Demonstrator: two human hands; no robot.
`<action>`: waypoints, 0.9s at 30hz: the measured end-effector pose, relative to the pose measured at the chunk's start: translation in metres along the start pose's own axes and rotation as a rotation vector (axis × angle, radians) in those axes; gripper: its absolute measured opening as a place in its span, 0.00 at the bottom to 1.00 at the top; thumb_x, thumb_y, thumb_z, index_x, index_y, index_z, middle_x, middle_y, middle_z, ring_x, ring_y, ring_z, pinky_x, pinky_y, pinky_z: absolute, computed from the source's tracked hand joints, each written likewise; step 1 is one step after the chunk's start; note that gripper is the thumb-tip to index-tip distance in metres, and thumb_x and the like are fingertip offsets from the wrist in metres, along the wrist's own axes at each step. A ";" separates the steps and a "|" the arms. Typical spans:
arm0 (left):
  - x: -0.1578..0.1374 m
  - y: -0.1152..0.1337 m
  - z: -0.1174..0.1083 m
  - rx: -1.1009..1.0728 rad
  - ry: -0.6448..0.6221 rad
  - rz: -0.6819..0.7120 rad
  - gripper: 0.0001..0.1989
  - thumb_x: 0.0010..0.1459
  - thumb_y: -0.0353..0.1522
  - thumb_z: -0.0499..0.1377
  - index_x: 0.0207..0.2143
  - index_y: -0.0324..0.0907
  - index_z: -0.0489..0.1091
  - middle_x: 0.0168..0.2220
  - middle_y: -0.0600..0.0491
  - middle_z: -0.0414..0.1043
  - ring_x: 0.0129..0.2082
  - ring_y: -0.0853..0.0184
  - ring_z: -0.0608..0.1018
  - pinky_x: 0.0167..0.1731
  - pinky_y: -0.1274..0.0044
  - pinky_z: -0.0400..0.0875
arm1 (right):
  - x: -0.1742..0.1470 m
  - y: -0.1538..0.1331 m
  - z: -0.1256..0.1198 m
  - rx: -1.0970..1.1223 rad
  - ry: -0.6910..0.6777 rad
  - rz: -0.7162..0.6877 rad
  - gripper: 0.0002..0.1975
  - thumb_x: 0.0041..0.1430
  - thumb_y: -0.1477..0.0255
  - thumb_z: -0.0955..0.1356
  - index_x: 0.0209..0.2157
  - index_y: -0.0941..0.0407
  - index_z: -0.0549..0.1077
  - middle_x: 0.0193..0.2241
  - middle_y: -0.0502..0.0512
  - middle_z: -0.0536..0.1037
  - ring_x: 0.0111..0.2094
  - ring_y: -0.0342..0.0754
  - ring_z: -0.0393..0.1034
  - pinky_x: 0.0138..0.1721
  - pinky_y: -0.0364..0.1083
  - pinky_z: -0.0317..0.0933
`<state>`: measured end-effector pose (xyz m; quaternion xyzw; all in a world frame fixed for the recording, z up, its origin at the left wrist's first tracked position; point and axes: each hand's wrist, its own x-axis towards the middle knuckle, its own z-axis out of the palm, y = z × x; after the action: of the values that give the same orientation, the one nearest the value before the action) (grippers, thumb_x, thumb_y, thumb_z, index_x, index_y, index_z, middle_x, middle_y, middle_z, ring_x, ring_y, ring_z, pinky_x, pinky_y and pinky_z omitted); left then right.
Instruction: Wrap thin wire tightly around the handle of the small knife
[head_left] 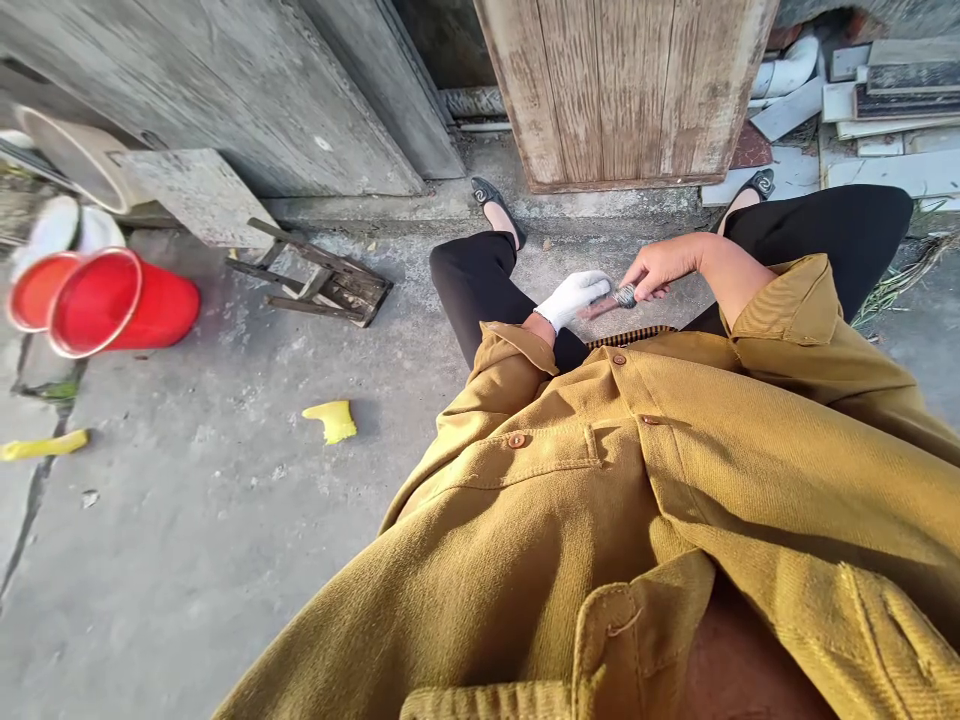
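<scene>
Head view: right of upper centre, a slim object [624, 297] is pinched between fingers of the bare right hand [667, 270]; the gloved left hand [576, 300] is curled, its hold cannot be told. Dropping could be caused by slackened pinch.

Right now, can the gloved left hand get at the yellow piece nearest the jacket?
Probably, with a lean: the yellow piece lies uncovered on the concrete, off to the left hand's own side. As things stand that hand is close to the slim object in the right hand.
</scene>
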<state>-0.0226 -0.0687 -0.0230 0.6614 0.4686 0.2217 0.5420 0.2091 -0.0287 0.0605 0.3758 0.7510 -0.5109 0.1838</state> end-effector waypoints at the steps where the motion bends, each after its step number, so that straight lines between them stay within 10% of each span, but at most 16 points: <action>1: 0.000 0.000 0.001 -0.035 -0.001 -0.017 0.16 0.64 0.43 0.67 0.35 0.39 0.72 0.28 0.52 0.73 0.27 0.69 0.72 0.30 0.77 0.68 | -0.001 0.000 -0.002 0.034 0.085 -0.020 0.20 0.64 0.56 0.76 0.50 0.54 0.86 0.30 0.51 0.81 0.32 0.47 0.74 0.39 0.45 0.65; 9: -0.006 0.007 0.010 0.125 -0.153 -0.049 0.11 0.69 0.32 0.57 0.34 0.39 0.76 0.22 0.57 0.66 0.23 0.70 0.67 0.29 0.77 0.63 | 0.006 -0.011 0.002 -0.060 0.656 0.236 0.19 0.73 0.61 0.71 0.56 0.59 0.83 0.46 0.64 0.85 0.48 0.58 0.81 0.48 0.49 0.69; 13: -0.003 0.003 0.011 0.304 -0.146 -0.001 0.11 0.68 0.31 0.57 0.34 0.39 0.78 0.23 0.57 0.68 0.26 0.68 0.70 0.34 0.76 0.65 | 0.015 -0.013 0.005 -0.387 0.549 0.428 0.22 0.70 0.62 0.74 0.58 0.61 0.83 0.58 0.75 0.81 0.62 0.71 0.75 0.58 0.56 0.67; 18: 0.001 -0.005 0.005 0.355 -0.002 0.052 0.10 0.68 0.31 0.59 0.35 0.39 0.79 0.28 0.55 0.72 0.30 0.66 0.73 0.38 0.76 0.67 | 0.032 -0.003 0.011 -0.489 0.345 0.410 0.21 0.64 0.65 0.78 0.54 0.60 0.85 0.53 0.72 0.84 0.56 0.68 0.78 0.52 0.54 0.68; 23: 0.004 -0.009 0.002 0.155 0.059 -0.006 0.07 0.67 0.30 0.60 0.37 0.37 0.77 0.30 0.54 0.74 0.28 0.68 0.73 0.35 0.77 0.69 | 0.018 0.009 0.007 -0.194 -0.076 0.166 0.16 0.64 0.58 0.77 0.44 0.56 0.86 0.28 0.52 0.81 0.31 0.48 0.76 0.37 0.45 0.66; 27: 0.003 -0.009 0.000 -0.044 0.026 -0.001 0.12 0.70 0.39 0.62 0.37 0.38 0.75 0.29 0.52 0.74 0.27 0.69 0.73 0.33 0.77 0.70 | -0.008 0.009 -0.004 0.202 0.146 -0.119 0.22 0.63 0.49 0.76 0.39 0.55 0.83 0.27 0.50 0.78 0.27 0.44 0.71 0.33 0.43 0.65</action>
<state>-0.0242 -0.0664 -0.0323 0.6460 0.4711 0.2404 0.5504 0.2216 -0.0258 0.0612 0.3835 0.7281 -0.5651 0.0591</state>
